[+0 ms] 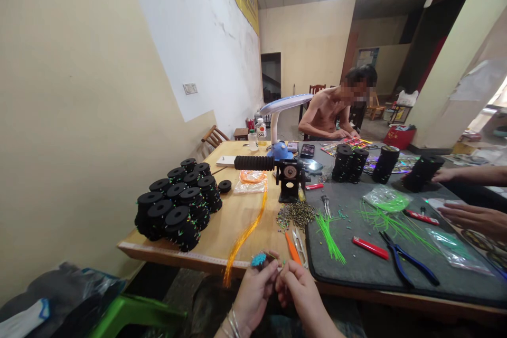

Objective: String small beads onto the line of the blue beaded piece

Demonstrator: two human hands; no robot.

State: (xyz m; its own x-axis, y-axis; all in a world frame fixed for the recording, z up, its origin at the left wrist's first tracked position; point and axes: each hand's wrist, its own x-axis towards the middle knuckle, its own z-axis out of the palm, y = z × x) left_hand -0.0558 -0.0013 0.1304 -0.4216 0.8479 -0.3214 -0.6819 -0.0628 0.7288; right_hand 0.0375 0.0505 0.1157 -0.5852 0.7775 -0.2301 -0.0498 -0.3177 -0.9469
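Observation:
My left hand and my right hand are close together at the table's near edge, fingers pinched. The left hand pinches a small teal-tipped piece. The right hand's fingertips meet it; what they hold is too small to name. A bundle of orange strands lies on the wooden table just beyond and droops over the edge. Orange-handled scissors and a heap of small beads lie right in front of my hands.
Stacked black foam spools fill the table's left. A winding device and desk lamp stand mid-table. On the dark mat lie green strands, a red lighter and pliers. Another person's hands rest at right; a person sits opposite.

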